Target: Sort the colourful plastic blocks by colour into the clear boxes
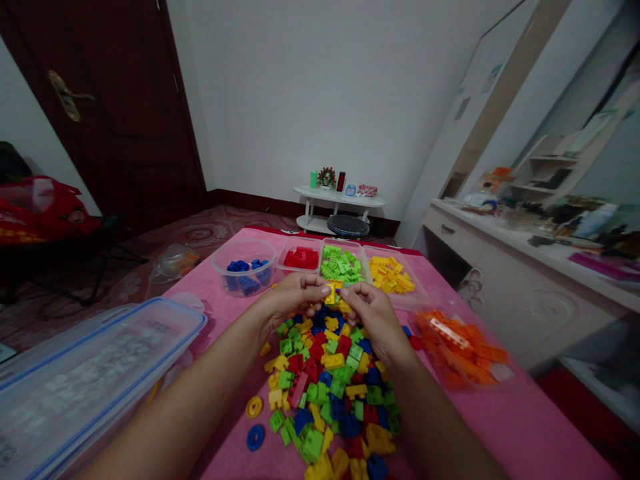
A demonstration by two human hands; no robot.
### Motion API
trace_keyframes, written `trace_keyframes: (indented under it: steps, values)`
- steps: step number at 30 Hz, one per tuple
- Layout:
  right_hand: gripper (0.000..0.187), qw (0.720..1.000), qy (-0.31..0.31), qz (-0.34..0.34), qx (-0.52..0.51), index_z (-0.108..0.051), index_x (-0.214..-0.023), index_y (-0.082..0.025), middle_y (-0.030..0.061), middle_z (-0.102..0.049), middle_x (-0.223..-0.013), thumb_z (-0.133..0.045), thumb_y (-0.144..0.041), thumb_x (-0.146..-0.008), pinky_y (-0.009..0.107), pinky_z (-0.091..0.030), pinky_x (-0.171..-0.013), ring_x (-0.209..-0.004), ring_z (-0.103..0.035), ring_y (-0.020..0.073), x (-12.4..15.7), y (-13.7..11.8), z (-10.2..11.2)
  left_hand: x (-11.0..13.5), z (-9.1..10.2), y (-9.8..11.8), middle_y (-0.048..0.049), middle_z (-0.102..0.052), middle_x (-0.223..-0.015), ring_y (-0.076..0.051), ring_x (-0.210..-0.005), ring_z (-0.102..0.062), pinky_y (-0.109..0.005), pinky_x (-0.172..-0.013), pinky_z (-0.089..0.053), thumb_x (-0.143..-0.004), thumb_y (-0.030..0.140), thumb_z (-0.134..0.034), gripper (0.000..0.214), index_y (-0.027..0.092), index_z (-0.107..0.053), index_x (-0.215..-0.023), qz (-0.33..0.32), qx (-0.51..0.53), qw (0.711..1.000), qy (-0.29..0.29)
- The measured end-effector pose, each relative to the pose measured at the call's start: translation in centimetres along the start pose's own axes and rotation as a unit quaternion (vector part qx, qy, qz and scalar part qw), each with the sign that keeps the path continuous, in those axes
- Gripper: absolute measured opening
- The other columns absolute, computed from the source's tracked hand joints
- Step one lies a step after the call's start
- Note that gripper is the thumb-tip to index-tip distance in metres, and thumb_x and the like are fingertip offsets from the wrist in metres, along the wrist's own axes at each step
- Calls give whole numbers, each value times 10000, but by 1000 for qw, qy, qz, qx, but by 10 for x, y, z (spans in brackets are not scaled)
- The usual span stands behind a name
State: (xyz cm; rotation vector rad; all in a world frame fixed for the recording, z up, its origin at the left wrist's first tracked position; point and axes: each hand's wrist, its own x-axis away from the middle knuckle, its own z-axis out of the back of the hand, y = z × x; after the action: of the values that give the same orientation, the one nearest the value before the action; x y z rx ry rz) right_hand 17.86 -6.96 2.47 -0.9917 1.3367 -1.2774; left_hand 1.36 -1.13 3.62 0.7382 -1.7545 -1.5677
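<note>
Between my two hands, above the far end of a heap of mixed toy bricks (325,373), is a yellow toy brick (334,292). My left hand (300,293) pinches its left side with thumb and fingers. On the other side, the fingertips of my right hand (367,308) close on the same piece, and a bit of darker colour shows beside them. The heap holds green, yellow, red and blue bricks. Just beyond my hands stand containers of sorted bricks: blue ones in a round tub (245,293), then red (301,258), green (341,265) and yellow bricks (391,275).
A bag of orange pieces (463,350) lies to the right on the pink cloth (505,427). At left is a large clear lid with blue edging (165,303). A yellow ring (254,407) and a blue ring (255,437) lie left of the heap.
</note>
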Motion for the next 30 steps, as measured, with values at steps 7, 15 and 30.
trace_keyframes:
  steps: [7,15,30]
  values:
    - [345,997,-52,1,-52,-594,-907,-178,-49,-542,-690,-712,-414,-685,188,-357,-411,-444,-440,49,3,-1,-2,0,-2,0,28,-569,-645,-36,-499,-497,-138,-472,-392,-626,442,-778,437,124,-604,-869,-8,24,1000,-3]
    - [372,995,-89,27,37,-667,-956,-161,20,-623,-811,-699,-422,-694,194,-393,-420,-497,-474,66,6,-9,0,2,-4,1,54,-525,-537,-48,-442,-447,-157,-418,-335,-614,516,-750,446,134,-561,-747,-26,-41,998,28]
    - [387,966,143,49,208,-644,-823,-111,35,-611,-644,-691,-442,-628,241,-398,-437,-457,-493,107,-63,-26,84,-7,26,-15,24,-584,-574,-80,-474,-479,-192,-470,-336,-690,279,-642,159,130,-632,-744,-26,-315,948,41]
